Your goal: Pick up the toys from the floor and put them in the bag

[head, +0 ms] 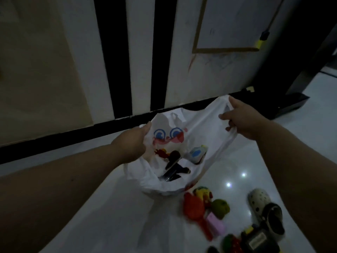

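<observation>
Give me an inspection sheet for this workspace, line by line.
Surface: glossy white floor, with light reflections.
Job's things: white plastic bag held open, with several toys inside; more toys lie on the floor beside it.
Clutter: a spotted clog near the toys.
Grips: left hand shut on one edge of the bag, right hand shut on the opposite edge.
Cables: a dark cord with a yellow fitting hangs by the wall.
Surroundings: white wall with black vertical stripes and dark skirting; dim light.
</observation>
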A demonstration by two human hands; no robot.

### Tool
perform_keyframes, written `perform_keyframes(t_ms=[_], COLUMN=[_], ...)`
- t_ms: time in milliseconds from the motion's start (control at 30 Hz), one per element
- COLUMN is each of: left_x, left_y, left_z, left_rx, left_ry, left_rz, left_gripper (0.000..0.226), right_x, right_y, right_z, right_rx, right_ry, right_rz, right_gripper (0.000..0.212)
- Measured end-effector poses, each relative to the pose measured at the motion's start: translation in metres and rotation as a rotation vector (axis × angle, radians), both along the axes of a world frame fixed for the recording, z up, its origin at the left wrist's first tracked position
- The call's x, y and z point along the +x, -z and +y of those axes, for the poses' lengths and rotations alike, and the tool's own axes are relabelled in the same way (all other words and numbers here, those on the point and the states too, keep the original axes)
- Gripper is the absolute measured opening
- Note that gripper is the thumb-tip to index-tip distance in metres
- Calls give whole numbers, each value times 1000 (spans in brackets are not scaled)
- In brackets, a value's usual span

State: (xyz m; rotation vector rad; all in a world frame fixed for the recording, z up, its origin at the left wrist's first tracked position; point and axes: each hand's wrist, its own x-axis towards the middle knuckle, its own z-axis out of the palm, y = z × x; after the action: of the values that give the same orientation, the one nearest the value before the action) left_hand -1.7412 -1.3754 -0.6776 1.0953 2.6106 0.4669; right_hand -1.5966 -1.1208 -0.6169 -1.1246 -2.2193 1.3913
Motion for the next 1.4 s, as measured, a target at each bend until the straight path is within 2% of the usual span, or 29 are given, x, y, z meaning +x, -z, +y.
perform_keyframes(t_ms=[200,333,533,833,1000,1133,1267,1400], left_x=[4,3,-15,-40,-40,-40,-40,-37], left_y=[-4,-13,-25,-30,13,57,64,69], left_z=[112,164,233,295,299,294,298,294], left_rx=[-234,-296,-211,-72,4,124,100,129], left_ry=[40,73,202,406,494,599,663,685], left_rz=[95,126,112,223,172,123,112,31], left_gripper=[78,76,71,71,69,53,61,67], right_x=[21,42,43,48,69,67,58,54], right_y=[30,34,23,9,43,76,92,92], right_z=[82,114,149,169,150,140,130,101], right_rx=[87,56,29,47,19,31,77,176], right_ry=[-64,-46,55,321,460,493,584,662], right_rz=[-61,-84,-84,-76,-172,-277,-312,-424], right_gripper=[80,79,81,82,82,85,77,79])
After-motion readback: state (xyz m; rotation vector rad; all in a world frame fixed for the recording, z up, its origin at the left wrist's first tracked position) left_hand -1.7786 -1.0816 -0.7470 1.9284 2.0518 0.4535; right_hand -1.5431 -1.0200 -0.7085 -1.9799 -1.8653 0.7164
